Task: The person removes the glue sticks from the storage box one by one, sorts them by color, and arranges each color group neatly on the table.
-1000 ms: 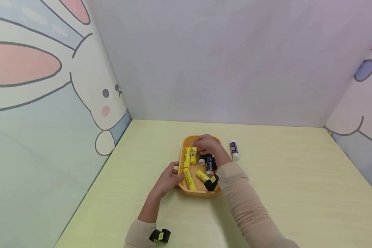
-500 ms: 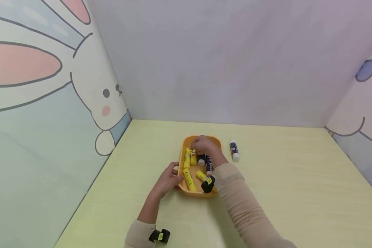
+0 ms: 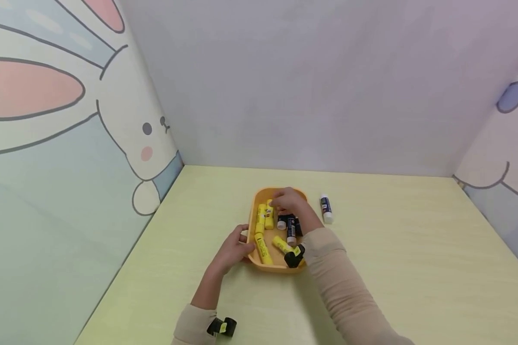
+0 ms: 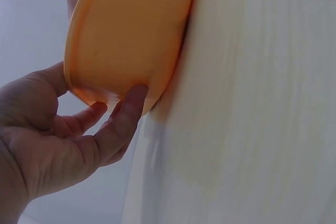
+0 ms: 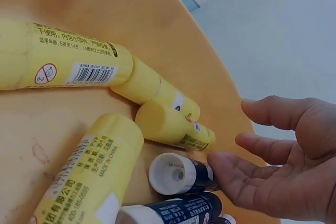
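An orange plastic basket (image 3: 276,270) stands on the table with several yellow and dark blue glue sticks lying in it. My left hand (image 3: 233,249) holds its near left side, thumb over the rim and fingers against the outer wall (image 4: 126,35). Inside the far end, my right hand (image 3: 288,201) reaches over the glue sticks, holding nothing. The right wrist view shows its thumb and fingers (image 5: 247,179) spread apart. One fingertip is right at a dark blue glue stick with a white end (image 5: 170,174), beside a yellow glue stick (image 5: 173,127).
One dark blue and white glue stick (image 3: 326,209) lies on the table (image 3: 397,249) just right of the basket. A grey wall (image 3: 311,86) rises behind the table, and a rabbit-painted wall (image 3: 129,120) borders the left side.
My right hand shifts slightly left over the basket, then back right, uncovering more of a yellow glue stick at the far end. The left hand and the basket stay in place.
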